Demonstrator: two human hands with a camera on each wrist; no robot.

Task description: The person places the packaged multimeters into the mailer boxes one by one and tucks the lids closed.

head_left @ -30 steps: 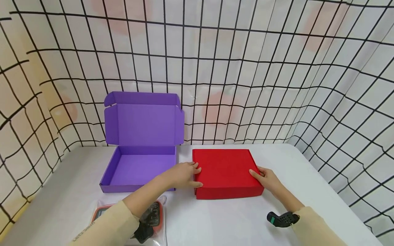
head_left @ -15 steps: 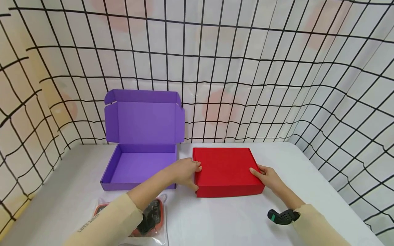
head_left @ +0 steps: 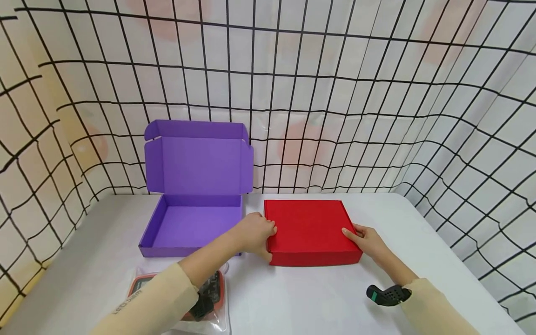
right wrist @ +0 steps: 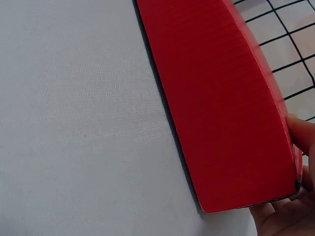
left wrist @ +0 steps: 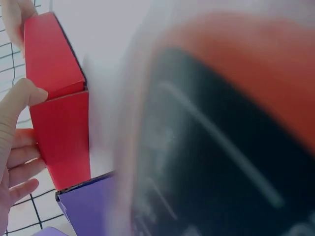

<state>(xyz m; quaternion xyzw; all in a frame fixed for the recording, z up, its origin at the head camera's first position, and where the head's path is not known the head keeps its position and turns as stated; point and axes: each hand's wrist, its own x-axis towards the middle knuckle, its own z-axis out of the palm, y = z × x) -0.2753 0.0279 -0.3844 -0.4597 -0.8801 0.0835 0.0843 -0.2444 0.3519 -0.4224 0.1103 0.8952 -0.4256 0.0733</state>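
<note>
A closed red cardboard box lies flat on the white table, lid on top. My left hand is at its left end, fingers curled over the top edge and thumb low by the front corner. In the left wrist view that thumb touches the box's corner seam, with the fingers beyond the edge. My right hand grips the right end, thumb on the lid and fingers down the side. The right wrist view shows the box's front wall with the right hand around its corner.
Left of the red box stands an open purple cardboard box, lid upright. A clear plastic bag with orange-and-black contents lies under my left forearm, blurred large in the left wrist view. Black wire mesh borders the table.
My left fingers, earlier spread with the thumb on the lid, have drawn in to the red box's left end, and the thumb has slid down to the front corner. The right hand keeps its hold.
</note>
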